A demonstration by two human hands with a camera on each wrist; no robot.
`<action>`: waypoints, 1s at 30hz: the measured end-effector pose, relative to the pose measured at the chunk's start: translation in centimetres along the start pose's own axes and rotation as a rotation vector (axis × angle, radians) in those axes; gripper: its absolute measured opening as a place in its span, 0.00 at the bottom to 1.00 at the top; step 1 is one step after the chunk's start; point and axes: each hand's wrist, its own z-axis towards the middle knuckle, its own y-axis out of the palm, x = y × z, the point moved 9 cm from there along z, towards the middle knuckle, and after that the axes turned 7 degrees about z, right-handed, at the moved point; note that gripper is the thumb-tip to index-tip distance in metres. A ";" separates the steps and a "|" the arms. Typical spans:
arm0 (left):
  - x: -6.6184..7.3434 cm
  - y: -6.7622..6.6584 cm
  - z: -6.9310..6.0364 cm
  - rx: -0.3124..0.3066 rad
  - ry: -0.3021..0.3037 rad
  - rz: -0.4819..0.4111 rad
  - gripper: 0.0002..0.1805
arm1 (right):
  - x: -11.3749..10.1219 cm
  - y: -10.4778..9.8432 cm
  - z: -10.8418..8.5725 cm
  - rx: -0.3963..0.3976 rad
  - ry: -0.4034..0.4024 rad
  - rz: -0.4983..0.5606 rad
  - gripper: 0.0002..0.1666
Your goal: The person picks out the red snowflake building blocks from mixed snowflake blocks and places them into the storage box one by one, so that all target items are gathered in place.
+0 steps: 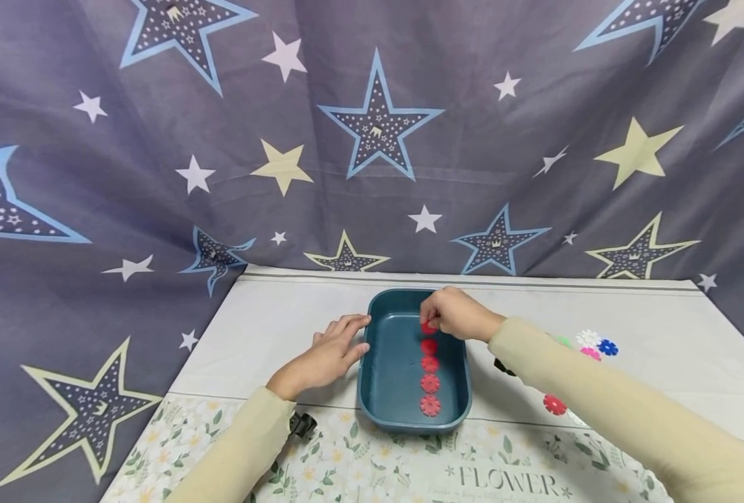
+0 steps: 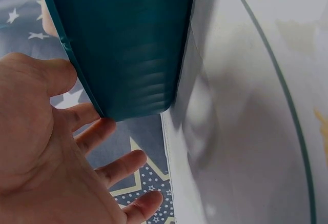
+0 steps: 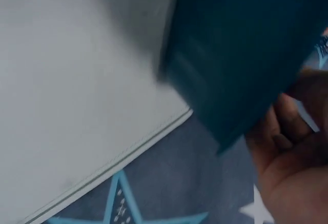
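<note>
A dark teal rectangular tray (image 1: 397,423) lies on the table, with several red flower-shaped discs (image 1: 430,383) in a column along its right half. My right hand (image 1: 460,314) reaches over the far right of the tray, fingers bent and pinching a red disc (image 1: 429,327) at the column's far end. At the tray's left rim, my left hand (image 1: 327,355) rests with fingers spread, its tips touching the edge. In the left wrist view the thumb and fingers of the left hand (image 2: 66,142) meet the tray wall (image 2: 123,55). The right wrist view shows the right hand (image 3: 292,147) partly behind the tray's rim.
Right of the tray, partly behind the right sleeve, lie a red disc (image 1: 555,404), a blue disc (image 1: 608,347), a pink disc (image 1: 591,353), a white disc (image 1: 588,338) and a green one. A star-patterned curtain (image 1: 378,209) hangs behind the table. The near cloth (image 1: 346,461) has a floral print.
</note>
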 end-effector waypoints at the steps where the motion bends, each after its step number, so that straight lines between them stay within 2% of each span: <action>1: 0.0 0.0 0.0 0.003 0.002 -0.002 0.28 | 0.2 0.4 0.3 -0.019 0.026 -0.010 0.14; 5: 0.2 0.0 -0.1 0.009 0.004 -0.003 0.28 | 0.9 1.5 1.3 -0.057 0.094 -0.070 0.14; 12: 0.3 -0.1 -0.1 0.010 0.007 -0.004 0.28 | 1.6 1.7 2.1 0.022 0.147 -0.174 0.17; 20: 0.3 -0.1 0.1 0.015 0.016 0.005 0.28 | 2.6 2.2 1.8 0.027 0.268 -0.285 0.12; 24: 0.4 0.0 0.2 0.015 0.016 0.002 0.28 | 2.6 2.4 1.5 0.035 0.268 -0.302 0.10; 27: 0.1 0.1 0.1 0.007 0.004 0.008 0.28 | 2.2 1.9 1.4 0.063 0.246 -0.240 0.11; 30: -0.1 0.2 0.1 0.000 -0.007 0.018 0.29 | 1.2 0.3 1.0 0.125 0.185 -0.167 0.12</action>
